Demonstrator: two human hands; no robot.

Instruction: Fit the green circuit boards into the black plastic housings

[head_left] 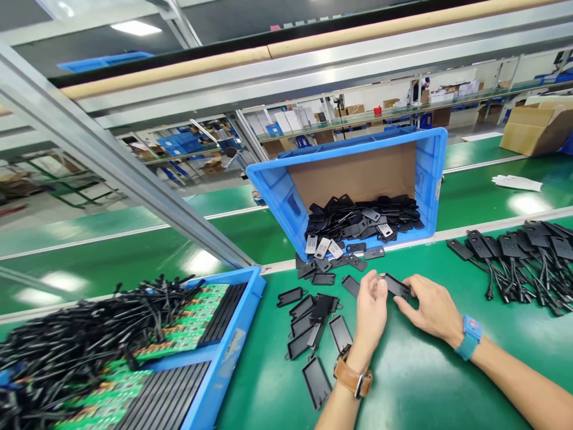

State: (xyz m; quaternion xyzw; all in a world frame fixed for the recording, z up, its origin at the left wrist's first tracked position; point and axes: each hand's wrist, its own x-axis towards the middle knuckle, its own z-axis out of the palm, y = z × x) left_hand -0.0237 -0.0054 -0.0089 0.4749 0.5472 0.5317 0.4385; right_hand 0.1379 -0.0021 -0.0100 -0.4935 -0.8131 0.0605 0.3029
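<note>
Between my hands is a black plastic case half (pixel 396 287), shaped like a shallow tray. My left hand (pixel 372 307) pinches its left end, with the fingertips partly hidden behind the thumb. My right hand (pixel 430 308) grips the other end between thumb and fingers. To the left of my left wrist lie several loose case halves (pixel 317 382) of the same kind, some with small loops at the ends. Flat black cover pieces (pixel 323 279) are scattered just beyond them, spilling from a blue bin (pixel 441 179) tipped on its side.
At the left, a blue divided tray (pixel 237 352) holds green circuit boards (pixel 192 319) with black cables. Several cabled black units (pixel 510 246) lie in a pile at the right. A white glove (pixel 517 183) and a cardboard box (pixel 535 128) are farther back. A metal post (pixel 134 179) slants at left.
</note>
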